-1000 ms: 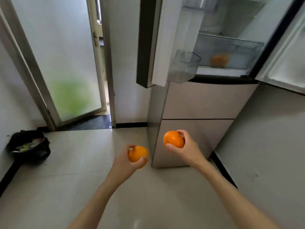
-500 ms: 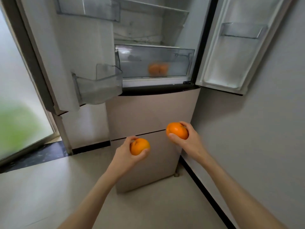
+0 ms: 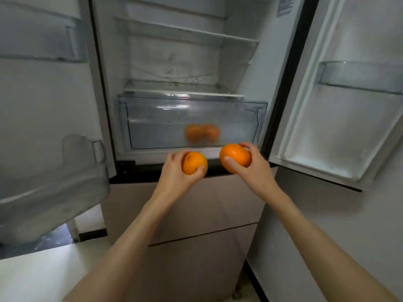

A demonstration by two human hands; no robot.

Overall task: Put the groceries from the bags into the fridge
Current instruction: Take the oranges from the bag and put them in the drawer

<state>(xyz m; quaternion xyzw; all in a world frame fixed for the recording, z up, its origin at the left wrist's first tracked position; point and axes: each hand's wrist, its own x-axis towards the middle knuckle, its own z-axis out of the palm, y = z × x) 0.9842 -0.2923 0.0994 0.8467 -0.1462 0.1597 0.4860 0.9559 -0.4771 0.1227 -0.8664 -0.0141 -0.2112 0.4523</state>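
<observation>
Both forearms reach up from six o'clock toward the open fridge [image 3: 174, 62], wrists level with its lower edge. The left hand [image 3: 174, 171] has its back to the camera, and its grip curls round the left orange [image 3: 194, 163], thumb low, fingers over the top. That fruit's stem dimple faces about eleven o'clock; being round, it shows no clear long axis. The right hand [image 3: 254, 164] closes its grip on the right orange [image 3: 235, 158], thumb in front, fingers behind; this one sits wider than tall. At twelve o'clock, two blurred oranges [image 3: 202, 132] lie touching inside the clear crisper drawer [image 3: 152, 118].
</observation>
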